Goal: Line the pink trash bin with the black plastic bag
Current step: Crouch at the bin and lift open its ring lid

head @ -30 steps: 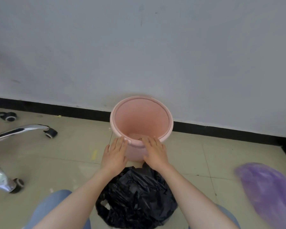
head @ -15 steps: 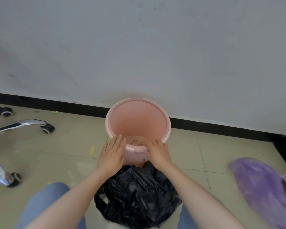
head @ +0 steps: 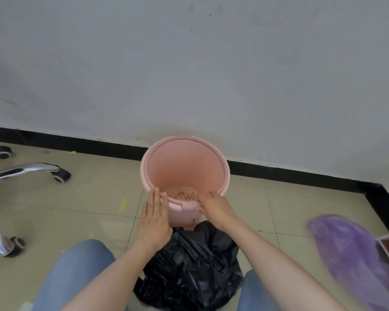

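Observation:
The pink trash bin [head: 184, 162] stands on the tiled floor against the wall, its mouth tilted toward me, with some brownish debris at its bottom. My left hand [head: 155, 217] lies flat against the bin's near left rim, fingers straight. Gripping the near right rim is my right hand [head: 216, 208], fingers over the edge and thumb below. A crumpled, filled black plastic bag [head: 189, 270] sits on the floor between my knees, just in front of the bin.
A chrome office chair base [head: 20, 171] with black casters spreads at the left. A purple plastic bag [head: 350, 257] lies at the right beside a box corner. A black skirting runs along the grey wall. A yellow scrap [head: 122, 204] lies on the tiles.
Both hands shifted outward on the bin's near rim; my right hand now curls over the edge. The bin tipped slightly toward me and the view dipped lower.

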`<state>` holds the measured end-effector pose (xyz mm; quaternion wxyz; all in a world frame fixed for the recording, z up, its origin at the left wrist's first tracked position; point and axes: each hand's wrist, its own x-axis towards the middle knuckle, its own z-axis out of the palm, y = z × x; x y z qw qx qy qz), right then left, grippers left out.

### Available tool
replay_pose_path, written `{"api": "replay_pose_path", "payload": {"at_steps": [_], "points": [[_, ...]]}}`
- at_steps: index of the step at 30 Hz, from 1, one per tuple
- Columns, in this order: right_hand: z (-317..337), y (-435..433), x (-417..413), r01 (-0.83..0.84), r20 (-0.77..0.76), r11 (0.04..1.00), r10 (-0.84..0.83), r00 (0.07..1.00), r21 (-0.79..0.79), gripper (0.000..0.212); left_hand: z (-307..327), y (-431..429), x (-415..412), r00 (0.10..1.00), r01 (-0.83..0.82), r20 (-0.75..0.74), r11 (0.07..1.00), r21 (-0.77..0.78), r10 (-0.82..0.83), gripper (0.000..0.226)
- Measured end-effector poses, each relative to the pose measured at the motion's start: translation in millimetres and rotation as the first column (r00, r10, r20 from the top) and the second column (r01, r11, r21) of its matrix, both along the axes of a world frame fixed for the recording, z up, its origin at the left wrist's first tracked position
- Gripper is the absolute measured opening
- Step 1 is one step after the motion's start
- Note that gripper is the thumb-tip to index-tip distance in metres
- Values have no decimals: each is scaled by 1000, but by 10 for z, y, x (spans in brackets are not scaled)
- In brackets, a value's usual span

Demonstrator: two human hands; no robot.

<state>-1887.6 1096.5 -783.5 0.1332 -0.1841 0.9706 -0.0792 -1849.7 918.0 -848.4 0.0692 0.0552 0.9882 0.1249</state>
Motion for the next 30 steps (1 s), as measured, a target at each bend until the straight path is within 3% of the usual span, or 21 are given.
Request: {"api": "replay_pose_path", "payload": {"at_steps": [7, 14, 20, 22, 24, 26, 30], "points": [[235, -1, -76, -16, -41, 1000, 16, 999, -18, 21, -2, -18, 6, 999, -38, 28, 999, -2, 38, 86], [828, 18, -270, 42, -120, 989, -59, 991, -144, 22, 28, -103, 31, 1000, 17, 17, 1000, -18, -17, 85], [1469, -89, -831, 113, -81, 886, -167, 983, -450, 24, 102, -201, -4, 997, 62, 53, 997, -43, -60, 82], [1580, -169, -1053, 148, -223, 846, -298, 928, -513, 25, 131, -223, -29, 994, 81, 80, 995, -56, -77, 81], [1625, -264, -1225, 202, -462, 853, -443, 768, -482, 26, 157, -249, -49, 990, 104, 103, 992, -77, -96, 83], [1629, -386, -1345, 240, -593, 868, -476, 650, -434, 24, 189, -272, -71, 983, 137, 137, 986, -93, -124, 85], [1634, -602, -1610, 219, -675, 934, -356, 646, -283, 29, 204, -284, -98, 976, 156, 166, 983, -96, -139, 89]]}}
